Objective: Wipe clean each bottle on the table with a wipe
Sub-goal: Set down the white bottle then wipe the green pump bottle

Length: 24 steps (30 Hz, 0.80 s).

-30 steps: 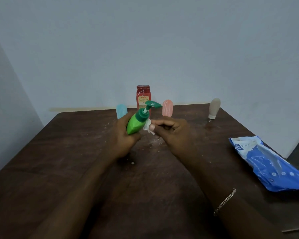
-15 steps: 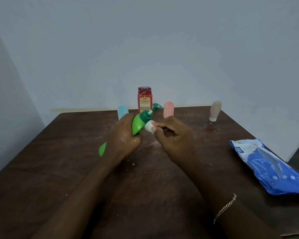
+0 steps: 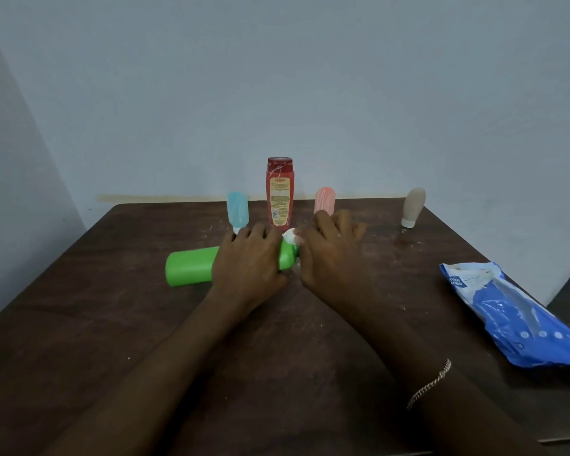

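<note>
Green bottle lies on its side near the table centre, base pointing left, neck end to the right. Can't tell if it rests on the wood or sits just above it. My left hand wraps over its upper half, fingers curled round the body, firm hold. My right hand is bunched round a white wipe, pressing it against the bottle's neck end; pump top hidden behind that hand. Both hands almost touching. Thin bracelet on my right wrist.

Back row, all upright: blue bottle, red bottle, pink bottle just behind my hands, beige bottle well apart at the far right corner. Blue wipe pack lies flat at the right edge. White specks on the tabletop around the bottles.
</note>
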Each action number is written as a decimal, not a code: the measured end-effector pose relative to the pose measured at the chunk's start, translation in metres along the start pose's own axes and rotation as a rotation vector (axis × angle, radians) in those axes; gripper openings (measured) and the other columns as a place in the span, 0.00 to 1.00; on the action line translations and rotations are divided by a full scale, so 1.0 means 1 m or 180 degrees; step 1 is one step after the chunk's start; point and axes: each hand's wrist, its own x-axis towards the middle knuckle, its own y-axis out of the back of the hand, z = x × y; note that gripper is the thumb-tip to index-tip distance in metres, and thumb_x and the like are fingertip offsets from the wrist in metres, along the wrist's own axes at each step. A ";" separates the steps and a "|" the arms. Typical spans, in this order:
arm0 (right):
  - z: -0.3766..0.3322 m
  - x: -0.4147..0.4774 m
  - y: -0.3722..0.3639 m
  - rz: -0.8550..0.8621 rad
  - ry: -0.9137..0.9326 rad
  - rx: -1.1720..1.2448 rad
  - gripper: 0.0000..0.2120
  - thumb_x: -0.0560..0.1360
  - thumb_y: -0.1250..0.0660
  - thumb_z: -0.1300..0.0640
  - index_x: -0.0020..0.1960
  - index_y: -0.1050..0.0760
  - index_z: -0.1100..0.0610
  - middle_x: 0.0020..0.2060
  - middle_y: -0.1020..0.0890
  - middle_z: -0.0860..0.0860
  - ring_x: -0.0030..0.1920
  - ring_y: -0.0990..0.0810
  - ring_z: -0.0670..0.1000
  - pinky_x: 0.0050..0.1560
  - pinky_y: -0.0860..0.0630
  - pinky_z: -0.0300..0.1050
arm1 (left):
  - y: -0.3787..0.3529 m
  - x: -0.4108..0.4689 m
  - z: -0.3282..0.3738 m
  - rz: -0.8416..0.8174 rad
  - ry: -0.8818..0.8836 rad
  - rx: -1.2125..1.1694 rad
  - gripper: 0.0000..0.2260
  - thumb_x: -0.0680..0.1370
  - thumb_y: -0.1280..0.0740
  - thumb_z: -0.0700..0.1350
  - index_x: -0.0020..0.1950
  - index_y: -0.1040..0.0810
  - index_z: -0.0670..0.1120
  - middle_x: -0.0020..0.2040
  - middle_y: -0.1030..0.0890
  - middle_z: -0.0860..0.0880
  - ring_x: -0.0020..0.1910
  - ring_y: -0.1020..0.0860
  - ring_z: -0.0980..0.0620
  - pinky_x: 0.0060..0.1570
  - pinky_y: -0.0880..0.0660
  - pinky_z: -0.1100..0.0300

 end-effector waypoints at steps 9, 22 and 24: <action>0.011 0.008 0.004 -0.0209 -0.0579 0.0974 0.09 0.77 0.37 0.51 0.50 0.20 0.52 0.50 0.24 0.48 0.52 0.29 0.51 0.49 0.34 0.49 | 0.001 -0.002 -0.001 0.0200 -0.0382 0.0078 0.25 0.68 0.31 0.55 0.62 0.25 0.47 0.55 0.20 0.47 0.52 0.22 0.45 0.53 0.27 0.50; 0.034 0.014 0.007 -0.0964 -0.2044 0.5829 0.10 0.75 0.37 0.70 0.54 0.20 0.67 0.43 0.17 0.59 0.38 0.20 0.50 0.40 0.21 0.38 | 0.010 -0.002 -0.005 0.0402 -0.0169 -0.2040 0.18 0.67 0.29 0.45 0.56 0.23 0.51 0.45 0.23 0.56 0.41 0.24 0.55 0.41 0.25 0.56; 0.024 0.012 0.006 -0.0568 -0.1970 0.5850 0.08 0.75 0.35 0.68 0.52 0.19 0.66 0.40 0.17 0.58 0.38 0.20 0.50 0.42 0.21 0.40 | 0.010 -0.001 -0.004 0.0449 0.0004 -0.2205 0.15 0.67 0.29 0.43 0.53 0.23 0.50 0.42 0.24 0.57 0.39 0.24 0.57 0.38 0.27 0.60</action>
